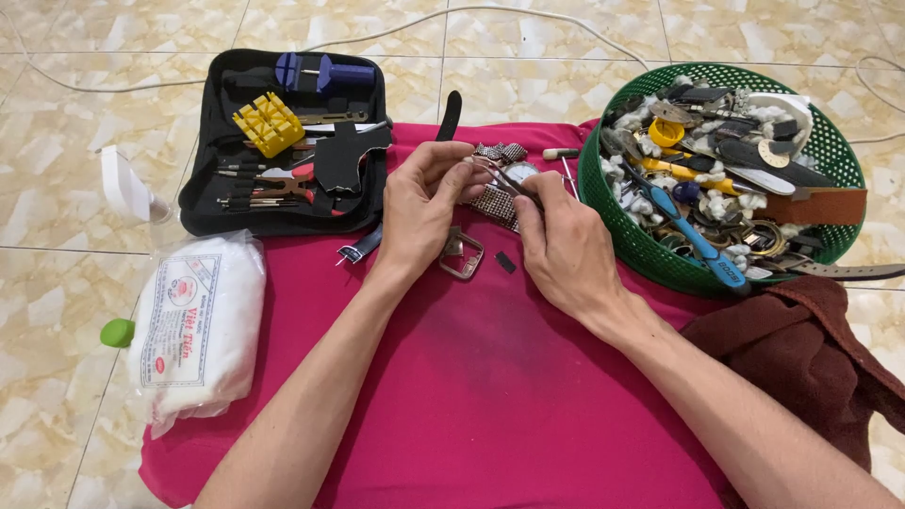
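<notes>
Far left floor: a white roll of tape [123, 186] stands on the tiled floor [57, 236], and a small green cap [117, 332] lies nearer the camera.
Cotton pack: a clear bag of white cotton wool [198, 325] lies half on the tiles, half on the edge of the pink cloth [471, 396].
Tool case: an open black tool case [203, 203] sits at the cloth's far left corner, holding a yellow block [269, 123], a blue holder [316, 72] and a row of small hand tools.
Left hand: the left hand [419, 212] is curled, its fingertips pinching the top of the wristwatch [504, 184].
Wristwatch: it is held just above the middle of the cloth between both hands, its pale dial and checked mesh band partly hidden by fingers.
Loose parts: a square metal watch case [461, 254] and a small dark piece [505, 262] lie on the cloth just below the hands.
Right hand: the right hand [566, 254] is closed around thin tweezers [514, 182], whose tip touches the watch.
Basket: a green mesh basket [622, 236] at right is heaped with watch parts, straps and a blue-handled tool [693, 236].
Far right: a brown towel [801, 349] lies crumpled beside the basket.
</notes>
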